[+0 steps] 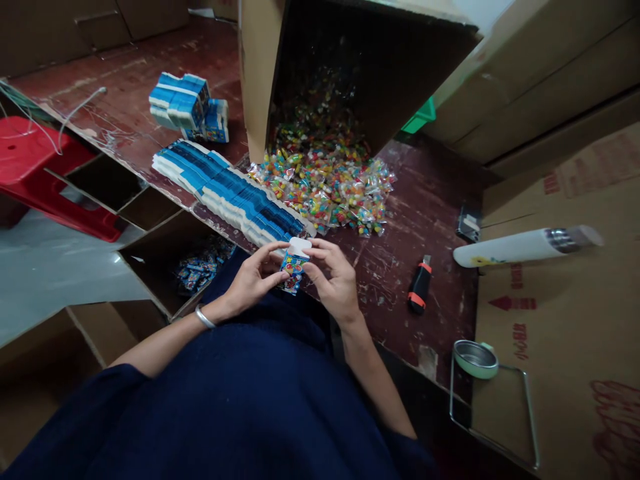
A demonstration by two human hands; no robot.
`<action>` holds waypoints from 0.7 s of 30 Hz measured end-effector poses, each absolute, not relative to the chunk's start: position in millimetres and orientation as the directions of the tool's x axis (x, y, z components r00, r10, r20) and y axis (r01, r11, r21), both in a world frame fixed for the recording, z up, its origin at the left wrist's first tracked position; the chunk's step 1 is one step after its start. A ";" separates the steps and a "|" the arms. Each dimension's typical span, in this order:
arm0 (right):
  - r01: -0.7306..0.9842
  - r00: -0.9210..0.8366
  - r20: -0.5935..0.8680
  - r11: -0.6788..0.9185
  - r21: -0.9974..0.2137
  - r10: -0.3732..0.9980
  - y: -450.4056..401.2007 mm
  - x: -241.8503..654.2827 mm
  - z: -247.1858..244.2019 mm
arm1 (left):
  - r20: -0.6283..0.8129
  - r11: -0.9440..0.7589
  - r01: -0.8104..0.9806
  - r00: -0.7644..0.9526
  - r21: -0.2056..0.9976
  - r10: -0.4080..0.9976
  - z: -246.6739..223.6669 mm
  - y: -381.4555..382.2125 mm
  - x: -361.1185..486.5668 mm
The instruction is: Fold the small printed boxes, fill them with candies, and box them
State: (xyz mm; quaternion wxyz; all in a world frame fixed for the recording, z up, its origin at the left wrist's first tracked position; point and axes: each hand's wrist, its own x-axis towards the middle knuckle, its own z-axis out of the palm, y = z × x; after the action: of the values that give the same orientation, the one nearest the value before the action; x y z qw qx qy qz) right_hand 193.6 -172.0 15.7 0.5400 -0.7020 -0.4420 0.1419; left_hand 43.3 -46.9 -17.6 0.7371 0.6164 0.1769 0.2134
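Between my hands is a small blue printed candy box (293, 270), its white top flap standing up. My left hand (255, 280) pinches its left side with thumb and fingers. On the other side my right hand (333, 277) grips it near the flap. Just beyond lies a long row of flat blue-and-white box blanks (225, 190) along the table edge. Behind it, small clear packets of colourful candy (340, 190) spill out of a tipped cardboard carton (257, 87). Whether anything is inside the small box I cannot tell.
Stacked blanks (187, 107) sit at the back left. To the right are a box cutter (420, 285), a white bottle (515, 248) and a metal cup (476, 360). Below left, an open carton (150, 270) holds blue boxes (203, 267) beside a red stool (40, 157).
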 end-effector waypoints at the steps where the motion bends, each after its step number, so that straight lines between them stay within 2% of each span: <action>1: 0.382 0.587 0.219 -0.027 -0.924 0.779 -172.2 189.3 8.8 | -0.005 0.177 -0.098 0.862 0.979 0.508 -16.5 -47.6 43.1; 3: 0.241 0.632 0.135 -0.029 -0.970 0.763 -171.7 182.2 -3.4 | -0.033 0.226 -0.083 0.884 0.971 0.467 -15.4 -49.3 42.8; 5: 0.200 0.667 0.110 -0.035 -0.979 0.737 -170.8 178.4 -10.7 | -0.063 0.258 -0.062 0.891 0.964 0.450 -16.4 -51.0 42.9; 8: 0.275 0.658 0.153 -0.046 -0.960 0.738 -170.2 177.4 -13.5 | -0.083 0.271 -0.050 0.886 0.961 0.456 -20.0 -52.1 43.5; 11: 0.400 0.633 0.265 -0.014 -0.916 0.727 -170.1 176.2 -13.7 | -0.074 0.273 -0.079 0.859 0.959 0.507 -22.9 -52.3 44.5; 14: 0.378 0.651 0.315 0.065 -0.924 0.691 -168.2 173.5 -13.4 | -0.072 0.296 -0.118 0.827 0.948 0.558 -23.1 -52.8 45.3; 17: 0.227 0.660 0.210 0.075 -0.971 0.721 -164.2 173.5 -8.6 | -0.075 0.305 -0.114 0.834 0.945 0.546 -21.8 -52.8 44.9; 21: 0.095 0.624 0.029 -0.039 -0.995 0.781 -161.0 181.4 1.5 | -0.057 0.245 -0.085 0.852 0.966 0.520 -20.3 -50.2 42.0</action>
State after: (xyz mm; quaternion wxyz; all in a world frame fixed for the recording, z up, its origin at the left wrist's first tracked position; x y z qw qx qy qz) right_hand 181.4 -161.0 1.5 0.6094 -0.6637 -0.3303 0.2814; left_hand 42.0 -50.2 -20.3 0.7666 0.5819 0.1867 0.1973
